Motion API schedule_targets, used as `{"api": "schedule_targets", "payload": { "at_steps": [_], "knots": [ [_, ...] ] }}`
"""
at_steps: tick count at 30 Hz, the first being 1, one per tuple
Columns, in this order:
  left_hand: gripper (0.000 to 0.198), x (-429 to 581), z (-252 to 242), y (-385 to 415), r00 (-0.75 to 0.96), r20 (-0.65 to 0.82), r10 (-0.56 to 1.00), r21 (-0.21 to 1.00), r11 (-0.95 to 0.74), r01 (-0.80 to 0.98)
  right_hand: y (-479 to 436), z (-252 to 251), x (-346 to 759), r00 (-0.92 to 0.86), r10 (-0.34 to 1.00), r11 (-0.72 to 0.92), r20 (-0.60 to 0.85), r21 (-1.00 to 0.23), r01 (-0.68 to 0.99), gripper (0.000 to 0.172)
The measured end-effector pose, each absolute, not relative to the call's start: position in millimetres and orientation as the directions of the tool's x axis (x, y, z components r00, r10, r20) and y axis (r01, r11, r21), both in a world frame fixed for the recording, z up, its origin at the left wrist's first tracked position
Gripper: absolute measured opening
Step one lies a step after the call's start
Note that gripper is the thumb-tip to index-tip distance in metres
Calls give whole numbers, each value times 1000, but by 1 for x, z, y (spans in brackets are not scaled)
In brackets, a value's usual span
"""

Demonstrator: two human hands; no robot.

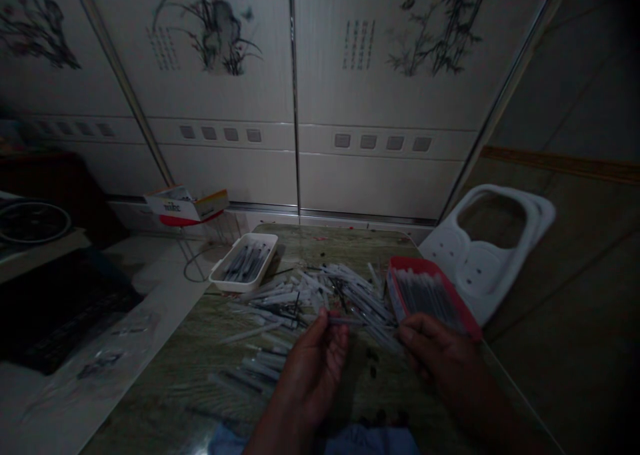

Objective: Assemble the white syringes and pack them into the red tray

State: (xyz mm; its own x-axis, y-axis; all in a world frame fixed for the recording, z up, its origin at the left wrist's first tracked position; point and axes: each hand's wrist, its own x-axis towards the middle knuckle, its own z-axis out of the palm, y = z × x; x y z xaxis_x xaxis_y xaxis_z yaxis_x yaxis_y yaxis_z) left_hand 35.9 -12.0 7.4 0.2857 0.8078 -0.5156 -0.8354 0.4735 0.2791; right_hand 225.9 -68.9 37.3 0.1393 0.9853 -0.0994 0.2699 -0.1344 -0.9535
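A heap of thin pale tubes [320, 295] lies across the middle of the greenish table [200, 375]. My left hand [315, 368] is raised over the near side of the heap, its thumb and fingers pinched on one pale tube [345, 321] that points right. My right hand [440, 358] rests at the near end of the red tray [470, 325], knuckles up and fingers curled; whether it holds anything is hidden. The red tray holds a row of tubes. More tubes [250, 368] lie loose to the left of my left hand.
A white tray [220, 275] with dark-tipped tubes stands at the table's far left. An overturned white plastic stool [495, 241] leans to the right. A red and white open box [185, 208] sits by the wall panels. Blue cloth [365, 438] shows at the near edge.
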Motion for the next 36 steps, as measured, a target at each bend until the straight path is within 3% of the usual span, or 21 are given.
{"api": "schedule_targets", "payload": {
  "at_steps": [13,18,23,28,36],
  "knots": [
    [8,37,8,-15,309,-499,810,286,490,-823,-67,36,219,163,978,-172,-128,-941,291,32],
    [11,36,9,-14,317,-511,799,315,517,-796,-65,31,223,159,983,-151,-95,-908,391,27],
    [7,33,7,-11,228,-516,826,351,447,-823,-58,7,229,71,997,-61,-24,-812,581,15],
    [9,30,2,-8,216,-497,841,378,433,-818,-53,-13,227,12,999,-28,-30,-616,787,11],
    [7,32,5,-9,212,-519,828,372,442,-816,-51,-23,217,-38,998,12,-41,-520,854,19]
  ]
}}
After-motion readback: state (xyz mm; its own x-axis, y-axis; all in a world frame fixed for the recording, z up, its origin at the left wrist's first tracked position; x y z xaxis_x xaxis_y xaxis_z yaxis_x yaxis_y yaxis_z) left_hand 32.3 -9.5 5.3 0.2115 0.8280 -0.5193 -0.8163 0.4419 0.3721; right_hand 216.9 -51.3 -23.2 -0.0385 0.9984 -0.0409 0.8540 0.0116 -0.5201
